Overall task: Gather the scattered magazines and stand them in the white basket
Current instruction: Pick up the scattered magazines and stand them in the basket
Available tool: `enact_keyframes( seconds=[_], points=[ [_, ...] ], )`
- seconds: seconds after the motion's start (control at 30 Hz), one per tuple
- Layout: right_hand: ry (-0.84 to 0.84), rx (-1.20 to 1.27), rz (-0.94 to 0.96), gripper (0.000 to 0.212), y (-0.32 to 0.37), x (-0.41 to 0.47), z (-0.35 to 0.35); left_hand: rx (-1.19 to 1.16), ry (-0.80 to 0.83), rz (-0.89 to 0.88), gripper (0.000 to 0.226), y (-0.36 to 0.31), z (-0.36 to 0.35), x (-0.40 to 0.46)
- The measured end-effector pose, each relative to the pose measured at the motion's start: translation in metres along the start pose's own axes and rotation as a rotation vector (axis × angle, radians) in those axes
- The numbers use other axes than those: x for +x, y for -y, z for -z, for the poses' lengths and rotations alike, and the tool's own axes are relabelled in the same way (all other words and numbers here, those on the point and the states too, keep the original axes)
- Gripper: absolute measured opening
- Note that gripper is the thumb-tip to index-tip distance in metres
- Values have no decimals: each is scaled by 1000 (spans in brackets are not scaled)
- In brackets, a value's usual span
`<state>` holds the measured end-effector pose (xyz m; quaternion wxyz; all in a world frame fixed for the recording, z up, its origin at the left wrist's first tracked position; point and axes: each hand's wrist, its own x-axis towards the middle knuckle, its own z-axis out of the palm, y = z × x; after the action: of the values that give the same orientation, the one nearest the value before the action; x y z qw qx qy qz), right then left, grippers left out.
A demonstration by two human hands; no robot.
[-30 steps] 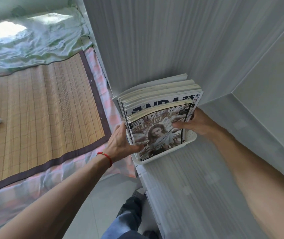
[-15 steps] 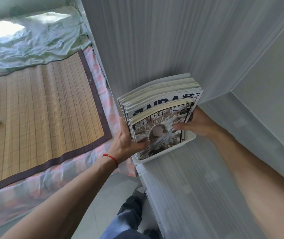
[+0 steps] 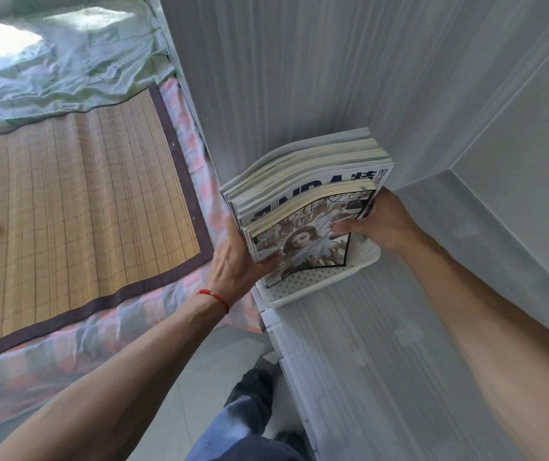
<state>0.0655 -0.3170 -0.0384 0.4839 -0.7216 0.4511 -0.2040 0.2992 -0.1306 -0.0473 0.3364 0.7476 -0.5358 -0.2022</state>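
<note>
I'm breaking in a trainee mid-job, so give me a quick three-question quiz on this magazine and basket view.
1. True or false: the magazines stand upright in the white basket.
2. Which hand wears the red string bracelet?
3. The front magazine is: A) held at both sides, B) lying on the bamboo mat, C) untouched.

Key: 1 true. 2 the left hand. 3 A; the right hand grips its other edge.

Home bedroom: bed with woven bamboo sleeping mat [image 3: 76, 194], pink checked sheet [image 3: 180, 104] and crumpled pale-green bedding [image 3: 67, 64] beside grey wood-grain cabinet [image 3: 383, 361].
</note>
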Motion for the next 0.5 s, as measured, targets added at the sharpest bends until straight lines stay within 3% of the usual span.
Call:
enact_keyframes(
  seconds=[0.17, 0.3, 0.4, 0.5],
  points=[
    [148, 23, -33, 76, -3, -1, 3, 29, -15, -16, 90, 2, 0, 8],
    [124, -14, -97, 77, -9, -8, -3, 111, -36, 40, 94, 5, -2, 5],
    [105, 21, -142, 86, -17, -14, -13, 16, -10, 284, 113, 9, -8, -12],
    [89, 45, -172, 104, -27, -18, -18, -383, 112, 573, 109, 7, -15, -27]
  ],
)
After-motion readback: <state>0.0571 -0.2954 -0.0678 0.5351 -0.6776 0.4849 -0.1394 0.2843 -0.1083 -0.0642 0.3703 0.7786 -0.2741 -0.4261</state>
